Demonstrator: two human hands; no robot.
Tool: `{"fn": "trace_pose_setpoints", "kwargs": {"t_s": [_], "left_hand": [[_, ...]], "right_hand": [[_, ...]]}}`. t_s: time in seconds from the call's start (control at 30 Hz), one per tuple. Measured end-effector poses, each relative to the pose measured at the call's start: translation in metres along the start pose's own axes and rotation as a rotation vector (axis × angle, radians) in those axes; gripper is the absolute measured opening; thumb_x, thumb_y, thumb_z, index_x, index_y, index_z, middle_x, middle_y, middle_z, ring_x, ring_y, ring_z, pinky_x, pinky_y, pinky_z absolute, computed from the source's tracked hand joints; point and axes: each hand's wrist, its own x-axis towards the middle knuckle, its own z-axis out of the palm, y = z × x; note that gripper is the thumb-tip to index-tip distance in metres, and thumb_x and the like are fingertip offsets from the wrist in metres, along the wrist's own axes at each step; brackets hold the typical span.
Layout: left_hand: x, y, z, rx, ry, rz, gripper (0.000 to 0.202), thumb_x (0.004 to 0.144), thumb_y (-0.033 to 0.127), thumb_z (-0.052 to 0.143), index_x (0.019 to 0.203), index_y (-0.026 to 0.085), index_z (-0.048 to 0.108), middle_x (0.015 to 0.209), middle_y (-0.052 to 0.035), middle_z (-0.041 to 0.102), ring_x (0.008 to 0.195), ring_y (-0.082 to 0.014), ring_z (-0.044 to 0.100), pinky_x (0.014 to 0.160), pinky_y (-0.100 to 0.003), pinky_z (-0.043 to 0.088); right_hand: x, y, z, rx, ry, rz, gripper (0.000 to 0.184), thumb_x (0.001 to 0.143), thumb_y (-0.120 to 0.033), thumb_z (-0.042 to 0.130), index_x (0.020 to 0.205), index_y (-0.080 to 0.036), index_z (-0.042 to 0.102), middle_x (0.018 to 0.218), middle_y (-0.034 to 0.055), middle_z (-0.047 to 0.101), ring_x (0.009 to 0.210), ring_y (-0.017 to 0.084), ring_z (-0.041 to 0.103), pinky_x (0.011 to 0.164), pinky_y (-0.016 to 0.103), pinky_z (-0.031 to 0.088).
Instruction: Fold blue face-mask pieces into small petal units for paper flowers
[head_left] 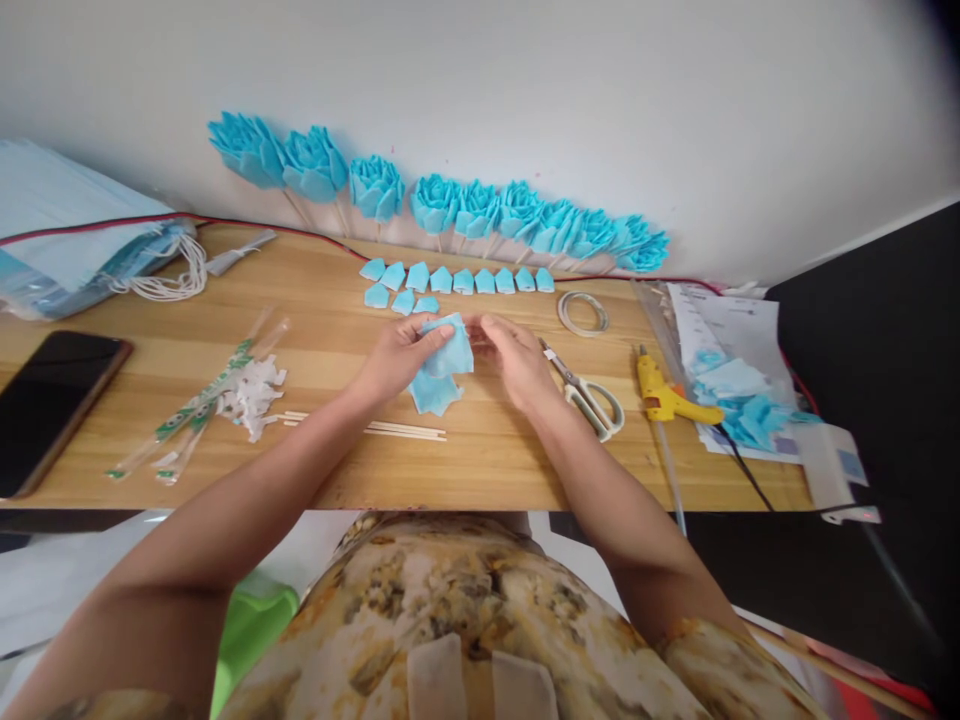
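My left hand (396, 358) and my right hand (516, 358) meet over the middle of the wooden table (480, 470), both pinching a light blue piece of fabric (442, 365) that hangs down between them. Just beyond the hands lie two rows of small folded blue petals (457, 281). Thin wooden sticks (390, 427) lie under my left wrist.
Several finished blue fabric roses (450, 200) lean against the wall. Scissors (589, 392), a yellow glue gun (664, 398), a tape ring (583, 312) and blue scraps (739, 400) are on the right. On the left lie a phone (52, 400), stick wrappers (210, 400) and a pack of face masks (82, 250).
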Motion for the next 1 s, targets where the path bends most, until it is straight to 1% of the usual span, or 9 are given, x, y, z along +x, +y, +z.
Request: {"fn": "trace_pose_setpoints", "kwargs": {"t_s": [0.1,0.2,0.27,0.37,0.43,0.57,0.73,0.87,1.0], "left_hand": [[0.0,-0.002,-0.001,0.063,-0.026,0.014,0.035,0.074,0.05,0.073,0.076,0.018,0.062,0.063,0.0018,0.058,0.057,-0.0106,0.05,0.053,-0.023,0.04],[0.002,-0.004,-0.001,0.114,-0.029,0.028,0.03,0.077,0.047,0.07,0.08,0.018,0.064,0.067,0.0008,0.059,0.059,-0.0114,0.051,0.054,-0.023,0.04],[0.003,-0.004,-0.002,0.118,0.043,0.071,0.026,0.079,0.043,0.068,0.086,0.018,0.066,0.074,-0.0009,0.063,0.066,-0.0127,0.055,0.06,-0.024,0.044],[0.001,0.002,-0.002,0.159,0.258,0.201,0.021,0.082,0.037,0.066,0.092,0.02,0.066,0.087,-0.0028,0.067,0.078,-0.0139,0.058,0.073,-0.026,0.047],[-0.003,0.008,0.0,0.237,0.339,0.27,0.017,0.083,0.037,0.065,0.085,0.02,0.066,0.081,-0.002,0.065,0.076,-0.0138,0.055,0.074,-0.027,0.045],[-0.009,0.011,0.006,0.323,0.215,0.269,0.024,0.082,0.04,0.066,0.07,0.019,0.063,0.065,0.0002,0.058,0.064,-0.0131,0.047,0.062,-0.027,0.04],[-0.004,0.002,0.006,0.145,0.065,0.156,0.024,0.078,0.041,0.07,0.077,0.018,0.063,0.067,0.0011,0.057,0.06,-0.0109,0.046,0.056,-0.024,0.036],[-0.002,0.001,0.002,0.083,0.035,0.154,0.02,0.08,0.035,0.07,0.077,0.018,0.062,0.067,0.0009,0.058,0.06,-0.0106,0.049,0.058,-0.024,0.039],[-0.004,0.002,0.003,0.236,0.053,0.211,0.015,0.081,0.032,0.067,0.076,0.018,0.064,0.066,0.0006,0.06,0.061,-0.0115,0.05,0.058,-0.024,0.039]], "right_hand": [[-0.002,-0.002,0.003,-0.027,-0.051,0.007,0.034,0.079,-0.056,0.073,0.078,-0.022,0.071,0.078,-0.0007,0.07,0.077,0.015,0.063,0.075,0.029,0.052],[-0.003,-0.005,0.005,-0.045,-0.026,-0.016,0.03,0.073,-0.049,0.079,0.077,-0.021,0.07,0.073,-0.0032,0.066,0.071,0.012,0.057,0.071,0.026,0.049],[-0.003,-0.007,0.004,-0.051,0.005,-0.051,0.028,0.073,-0.046,0.079,0.075,-0.021,0.069,0.073,-0.0035,0.065,0.069,0.011,0.055,0.07,0.025,0.047],[-0.002,-0.008,0.003,-0.074,0.058,-0.1,0.025,0.075,-0.044,0.078,0.075,-0.021,0.069,0.073,-0.0033,0.065,0.07,0.012,0.055,0.07,0.026,0.046],[-0.002,-0.007,0.003,-0.087,0.079,-0.109,0.025,0.075,-0.044,0.078,0.075,-0.021,0.069,0.073,-0.003,0.066,0.07,0.012,0.055,0.071,0.027,0.047],[-0.002,-0.005,0.005,-0.079,0.086,-0.114,0.024,0.075,-0.044,0.077,0.075,-0.021,0.069,0.073,-0.003,0.066,0.07,0.012,0.056,0.071,0.027,0.048],[-0.004,-0.003,0.006,-0.108,0.043,-0.119,0.024,0.077,-0.045,0.076,0.077,-0.022,0.07,0.075,-0.0024,0.067,0.072,0.013,0.057,0.071,0.027,0.049],[-0.006,-0.004,0.005,-0.14,-0.01,-0.137,0.03,0.086,-0.049,0.068,0.075,-0.022,0.069,0.074,-0.0022,0.065,0.074,0.014,0.058,0.074,0.027,0.05],[-0.007,-0.006,0.003,-0.289,-0.042,-0.197,0.03,0.088,-0.049,0.065,0.077,-0.021,0.07,0.073,-0.0021,0.065,0.072,0.014,0.057,0.069,0.026,0.047]]}}
